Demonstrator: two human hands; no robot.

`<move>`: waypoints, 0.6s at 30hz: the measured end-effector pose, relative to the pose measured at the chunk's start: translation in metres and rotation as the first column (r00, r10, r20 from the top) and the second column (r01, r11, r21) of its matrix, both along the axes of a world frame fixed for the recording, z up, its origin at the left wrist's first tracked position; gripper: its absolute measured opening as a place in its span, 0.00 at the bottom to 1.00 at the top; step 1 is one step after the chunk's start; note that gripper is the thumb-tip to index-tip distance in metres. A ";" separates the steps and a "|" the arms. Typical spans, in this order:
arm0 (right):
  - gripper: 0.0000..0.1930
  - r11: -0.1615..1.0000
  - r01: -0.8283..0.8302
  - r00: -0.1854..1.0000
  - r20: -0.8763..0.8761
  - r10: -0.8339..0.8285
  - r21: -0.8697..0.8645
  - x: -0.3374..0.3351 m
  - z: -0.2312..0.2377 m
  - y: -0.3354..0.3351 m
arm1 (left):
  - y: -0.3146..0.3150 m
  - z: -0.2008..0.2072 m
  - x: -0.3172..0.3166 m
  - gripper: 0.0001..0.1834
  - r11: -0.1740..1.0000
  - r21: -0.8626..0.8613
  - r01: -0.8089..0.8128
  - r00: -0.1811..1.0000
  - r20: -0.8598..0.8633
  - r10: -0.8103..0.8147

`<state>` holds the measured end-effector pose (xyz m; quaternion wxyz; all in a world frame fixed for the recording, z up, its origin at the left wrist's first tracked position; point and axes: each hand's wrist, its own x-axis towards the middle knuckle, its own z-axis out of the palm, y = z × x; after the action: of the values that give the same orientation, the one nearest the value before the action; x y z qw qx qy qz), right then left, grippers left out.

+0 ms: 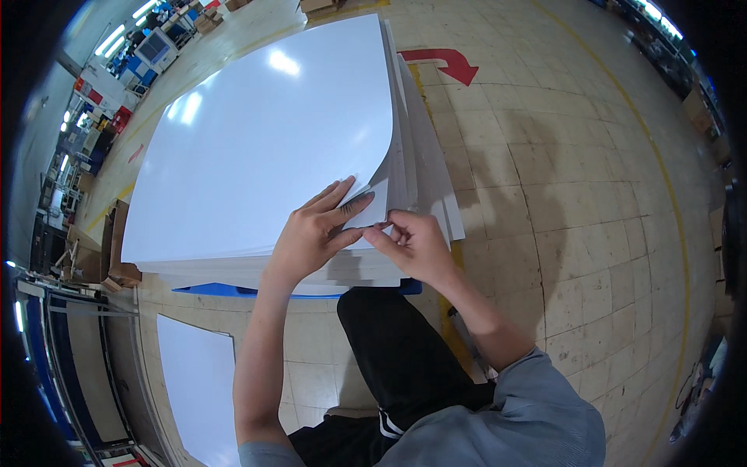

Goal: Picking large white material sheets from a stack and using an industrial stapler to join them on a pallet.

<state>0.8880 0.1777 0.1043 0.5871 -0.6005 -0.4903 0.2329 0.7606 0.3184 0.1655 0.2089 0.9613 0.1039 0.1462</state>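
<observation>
A large stack of glossy white sheets [257, 132] lies in front of me, its top sheet bending up near the close right corner. My left hand [307, 233] rests on that corner with its fingers stretched and apart, index finger beside the bent edge. The left thumb reaches toward my right fingertips. Just off the corner, my right hand [412, 241] is closed, thumb and fingers pinching the edge of a white sheet [375, 204]. How many layers sit in that pinch is too small to tell.
Under the stack shows a blue pallet [210, 290]. Another white sheet [198, 381] lies on the floor at lower left. An open cardboard box [118, 249] stands left of the stack. Tiled floor [576, 210] with yellow lines and a red arrow [455, 64] spreads to the right.
</observation>
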 end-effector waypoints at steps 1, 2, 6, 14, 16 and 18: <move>0.11 1.000 0.002 1.000 0.001 -0.002 0.001 -0.002 0.000 0.003 | 0.000 0.001 0.000 0.23 1.000 0.001 0.002 1.000 0.001 -0.002; 0.11 0.998 0.043 0.999 -0.032 -0.042 0.054 -0.006 -0.003 0.008 | -0.001 0.001 0.000 0.23 0.999 -0.043 -0.003 1.000 0.001 0.003; 0.08 0.985 0.071 0.994 -0.089 -0.057 0.161 -0.014 -0.008 0.018 | 0.003 0.008 0.000 0.25 0.990 -0.136 0.026 1.000 0.019 -0.024; 0.10 0.951 0.024 0.998 -0.068 -0.003 0.308 -0.011 0.007 0.037 | 0.016 0.031 -0.003 0.22 0.951 -0.310 0.014 0.998 -0.059 -0.034; 0.10 0.947 0.027 0.997 -0.080 -0.002 0.321 -0.012 0.010 0.040 | 0.019 0.035 -0.002 0.21 0.950 -0.311 0.016 0.998 -0.050 -0.033; 0.10 0.939 0.027 0.997 -0.083 0.002 0.342 -0.011 0.012 0.044 | 0.023 0.032 -0.001 0.19 0.915 -0.403 0.027 0.999 -0.012 -0.035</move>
<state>0.8767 0.2214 0.1158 0.7038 -0.4822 -0.4949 0.1649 0.7593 0.3417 0.1973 0.4033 0.9008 0.1183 0.1090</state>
